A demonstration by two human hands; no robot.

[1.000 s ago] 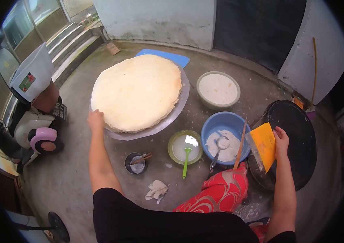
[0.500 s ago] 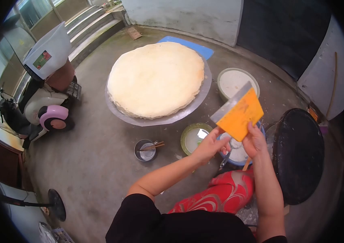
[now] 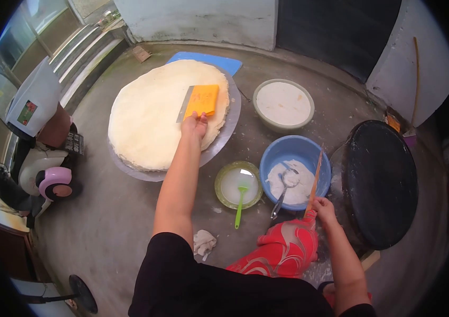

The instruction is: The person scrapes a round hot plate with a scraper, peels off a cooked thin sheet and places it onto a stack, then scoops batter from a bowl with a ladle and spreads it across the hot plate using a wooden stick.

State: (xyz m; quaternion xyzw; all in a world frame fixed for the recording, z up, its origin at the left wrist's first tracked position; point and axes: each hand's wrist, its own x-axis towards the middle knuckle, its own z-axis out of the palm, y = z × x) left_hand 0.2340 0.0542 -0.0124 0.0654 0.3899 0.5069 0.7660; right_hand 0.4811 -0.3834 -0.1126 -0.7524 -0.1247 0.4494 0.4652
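Gripping a yellow scraper [image 3: 205, 100] by its lower edge, the left hand [image 3: 195, 126] reaches toward eleven o'clock from the body; its fingers are closed on the plastic, while the grey blade faces nine o'clock; the scraper is over the two-o'clock part of a large pale round stack [image 3: 153, 121], though whether blade and surface touch I cannot tell; the stack, flat and bread-like, sits at ten o'clock in the view on a grey round tray [image 3: 234, 113], with a blue board [image 3: 219, 62] showing beyond it at one o'clock.

The right hand [image 3: 325, 210] is at the lower part of a thin wooden stick [image 3: 317, 174], its fingers meeting the wood just above the knee of a red patterned trouser leg [image 3: 288, 245]; whether they are clenched around it I cannot tell; the stick slants up past the four-o'clock side of a blue basin [image 3: 295, 148], which holds white powder [image 3: 295, 193] and a metal spoon [image 3: 291, 178], handle toward seven.

Just beside the basin at nine o'clock is a green dish [image 3: 219, 186] of whitish liquid; a green brush [image 3: 241, 206] lies across its rim, handle toward six; a black round disc [image 3: 380, 179] stands tilted at three o'clock.
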